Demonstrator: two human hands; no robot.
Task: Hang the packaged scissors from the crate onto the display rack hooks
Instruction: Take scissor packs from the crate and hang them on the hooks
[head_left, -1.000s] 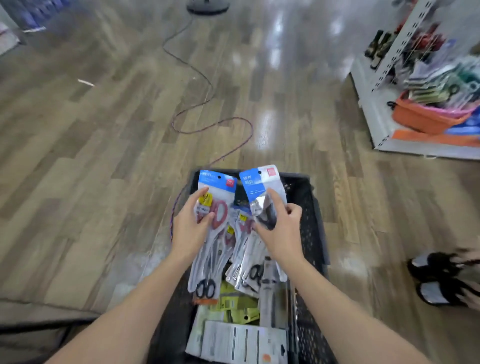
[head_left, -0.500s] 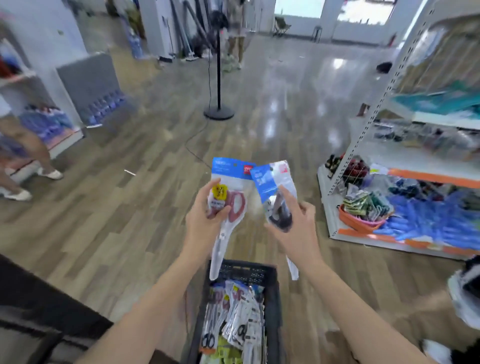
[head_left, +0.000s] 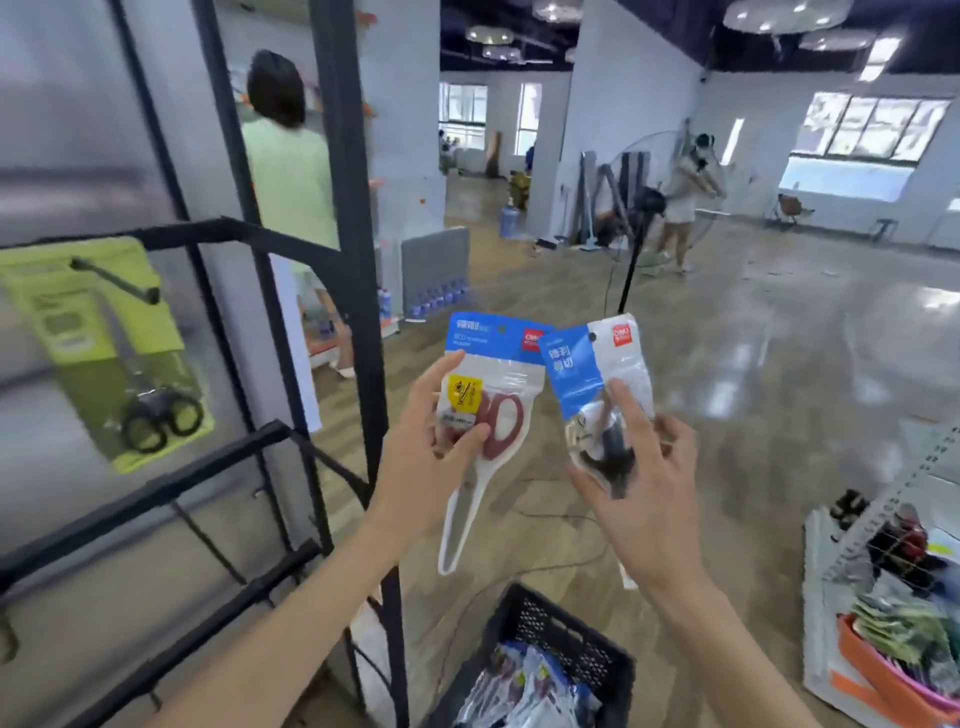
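Note:
My left hand (head_left: 431, 467) grips a packaged pair of red-handled scissors (head_left: 491, 395) with a blue header, blade tip pointing down. My right hand (head_left: 641, 483) holds a second pack with dark-handled scissors (head_left: 597, 374), tilted right. Both packs are raised at chest height, just right of the black display rack (head_left: 358, 291). A lime-green scissor pack (head_left: 111, 343) hangs from a rack hook (head_left: 117, 280) at the left. The black crate (head_left: 561, 639) with several more scissor packs sits on the floor below my hands.
A white shelf unit (head_left: 878, 582) with an orange bin of goods stands at the right. A standing fan (head_left: 644, 208) and its cable are on the wooden floor ahead. One person stands behind the rack, another far back.
My view has risen from the crate to the rack. Both hands lifted the two packs up out of the crate, and the rack with its green pack came into view at the left.

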